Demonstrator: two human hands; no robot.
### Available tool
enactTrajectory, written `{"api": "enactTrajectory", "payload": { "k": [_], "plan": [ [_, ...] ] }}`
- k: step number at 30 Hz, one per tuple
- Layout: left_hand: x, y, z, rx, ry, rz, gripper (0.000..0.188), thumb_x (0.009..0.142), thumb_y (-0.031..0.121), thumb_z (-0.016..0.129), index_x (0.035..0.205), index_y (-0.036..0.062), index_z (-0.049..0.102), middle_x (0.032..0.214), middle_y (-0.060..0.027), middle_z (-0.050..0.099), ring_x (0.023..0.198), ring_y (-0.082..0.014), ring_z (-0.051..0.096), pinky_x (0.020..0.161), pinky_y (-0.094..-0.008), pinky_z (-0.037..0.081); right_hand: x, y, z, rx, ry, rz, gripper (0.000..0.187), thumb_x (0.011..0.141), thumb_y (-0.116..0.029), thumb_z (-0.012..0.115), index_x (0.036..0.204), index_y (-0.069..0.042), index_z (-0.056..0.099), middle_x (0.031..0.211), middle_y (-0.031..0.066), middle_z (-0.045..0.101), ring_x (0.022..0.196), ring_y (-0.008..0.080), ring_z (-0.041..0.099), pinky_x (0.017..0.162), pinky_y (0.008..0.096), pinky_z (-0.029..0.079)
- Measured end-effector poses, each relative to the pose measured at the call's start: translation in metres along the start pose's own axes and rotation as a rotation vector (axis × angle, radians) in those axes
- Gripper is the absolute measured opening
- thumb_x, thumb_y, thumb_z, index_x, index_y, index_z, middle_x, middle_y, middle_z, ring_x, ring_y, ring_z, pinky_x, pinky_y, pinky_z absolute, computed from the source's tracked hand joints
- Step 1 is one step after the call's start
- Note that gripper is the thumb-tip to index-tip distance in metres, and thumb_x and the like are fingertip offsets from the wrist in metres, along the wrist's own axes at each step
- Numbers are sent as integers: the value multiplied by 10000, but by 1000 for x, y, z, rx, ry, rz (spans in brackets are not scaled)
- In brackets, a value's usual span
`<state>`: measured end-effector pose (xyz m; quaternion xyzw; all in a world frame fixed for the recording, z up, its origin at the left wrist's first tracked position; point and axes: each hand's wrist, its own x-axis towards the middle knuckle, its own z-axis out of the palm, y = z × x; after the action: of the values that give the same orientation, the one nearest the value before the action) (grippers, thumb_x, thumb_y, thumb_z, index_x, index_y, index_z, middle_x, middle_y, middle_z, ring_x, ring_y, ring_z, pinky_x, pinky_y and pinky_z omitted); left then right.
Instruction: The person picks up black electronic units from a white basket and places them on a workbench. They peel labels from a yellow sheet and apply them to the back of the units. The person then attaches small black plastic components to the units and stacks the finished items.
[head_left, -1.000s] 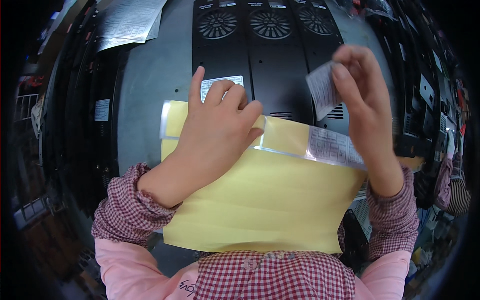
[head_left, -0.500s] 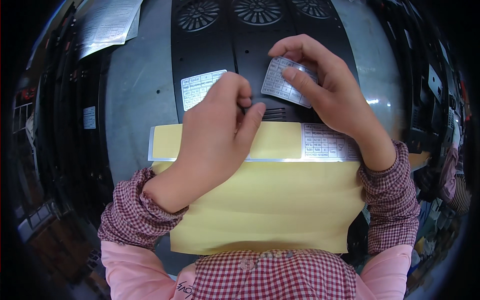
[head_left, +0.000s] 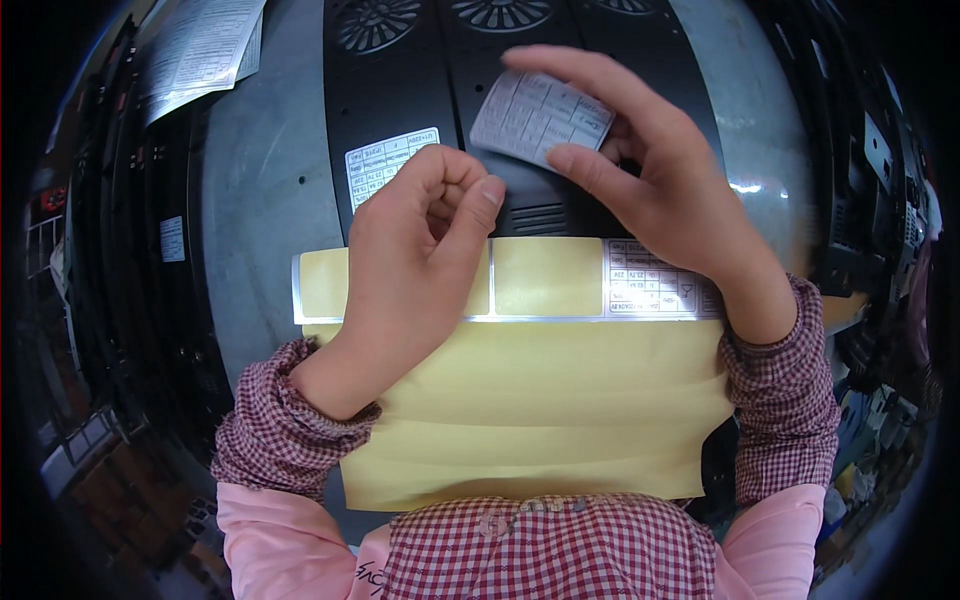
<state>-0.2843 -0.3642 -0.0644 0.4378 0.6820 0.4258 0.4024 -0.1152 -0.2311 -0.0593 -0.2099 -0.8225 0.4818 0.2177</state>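
Note:
My right hand (head_left: pixel 665 165) pinches a silver printed label (head_left: pixel 540 115) between thumb and fingers, tilted above a black metal panel (head_left: pixel 400 90). My left hand (head_left: pixel 420 225) is closed, its thumb against the curled index finger, with nothing visible in it. Beside its knuckles, a second printed label (head_left: pixel 375 165) lies on the panel, partly covered by the hand. Below both hands is a yellow backing sheet (head_left: pixel 540 400), its far strip bordered in silver. One printed label (head_left: pixel 650 280) sits on that strip's right end, near my right wrist.
Round fan grilles (head_left: pixel 380 25) and a slotted vent (head_left: pixel 538 218) are cut into the panel. Printed papers (head_left: pixel 200 50) lie at the far left of the grey work surface (head_left: pixel 270 180). Dark metal housings stand along the left (head_left: pixel 175 290) and right (head_left: pixel 870 150).
My right hand has moved up and left with its label, now more tilted. The left hand has shifted slightly left and its fingers have curled in. The view has shifted a little.

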Motion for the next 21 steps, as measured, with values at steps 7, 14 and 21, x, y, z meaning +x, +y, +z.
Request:
{"api": "enactTrajectory", "payload": {
  "k": [7,14,21],
  "plan": [
    [2,3,1,-188,87,15,115,992,140,614,1029,40,573,823,42,543,715,-10,499,647,-175,410,-5,15,1,203,39,31,519,899,73,625,1395,-28,509,1280,55,568,967,35,554,719,162,471],
    [-1,-6,3,-198,45,80,138,968,140,653,975,24,580,807,38,552,700,-19,497,634,-169,420,-4,11,2,137,-92,-130,588,869,109,619,1420,-63,502,1316,61,551,948,50,572,751,179,486],
    [-2,-10,3,-225,95,94,120,978,135,646,947,30,598,831,38,578,735,-13,492,661,-175,399,10,-32,-1,452,57,462,659,909,55,630,1485,-53,329,910,44,571,700,51,564,610,169,464]
  ]
}}
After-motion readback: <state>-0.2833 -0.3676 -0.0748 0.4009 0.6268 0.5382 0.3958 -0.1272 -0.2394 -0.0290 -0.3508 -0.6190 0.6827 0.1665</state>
